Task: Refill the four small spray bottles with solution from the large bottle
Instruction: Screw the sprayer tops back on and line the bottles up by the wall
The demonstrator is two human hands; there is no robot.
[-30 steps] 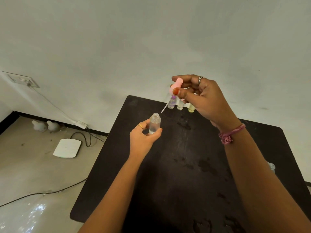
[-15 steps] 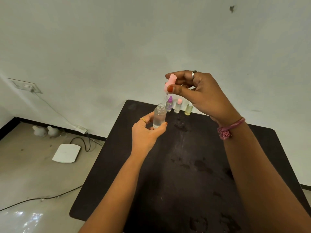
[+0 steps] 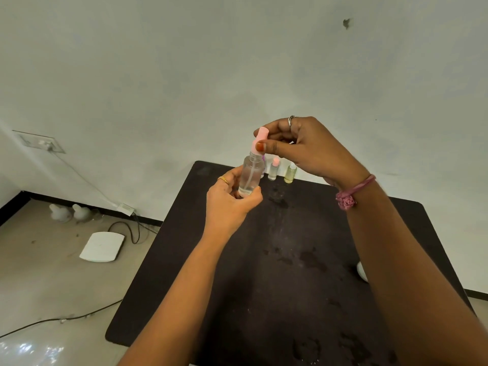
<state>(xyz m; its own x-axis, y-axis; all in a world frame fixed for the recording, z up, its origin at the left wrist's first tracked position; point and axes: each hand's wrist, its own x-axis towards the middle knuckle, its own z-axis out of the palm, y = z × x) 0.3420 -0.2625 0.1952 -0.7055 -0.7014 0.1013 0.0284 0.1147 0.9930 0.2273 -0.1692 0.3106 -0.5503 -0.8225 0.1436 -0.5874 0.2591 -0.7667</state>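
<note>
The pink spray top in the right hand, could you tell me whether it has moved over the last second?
Yes. The pink spray top has come down and left onto the clear bottle that the left hand holds, tube inside.

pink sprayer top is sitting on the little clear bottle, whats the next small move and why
Probably twist the pink sprayer top down tight. The right hand pinches it at the neck of the small clear bottle, the tube is already inside, and the left hand holds the bottle upright above the table.
</note>
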